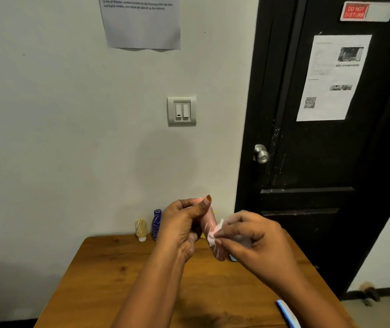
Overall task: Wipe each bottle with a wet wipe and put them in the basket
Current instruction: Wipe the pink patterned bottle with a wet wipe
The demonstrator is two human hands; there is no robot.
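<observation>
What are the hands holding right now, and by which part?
The left hand grips the pink bottle around its upper end. The right hand pinches a white wet wipe against the bottle's side.

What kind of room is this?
Probably a guest or hostel room: a black door with a "Do not disturb" sign, a wall light switch and a wooden table.

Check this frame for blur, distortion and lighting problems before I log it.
Head view: the right hand and wet wipe are smeared by motion blur; the left hand and pink bottle look sharper; the black door leans and bows from wide-angle distortion; light is dim and even, without glare.
</observation>
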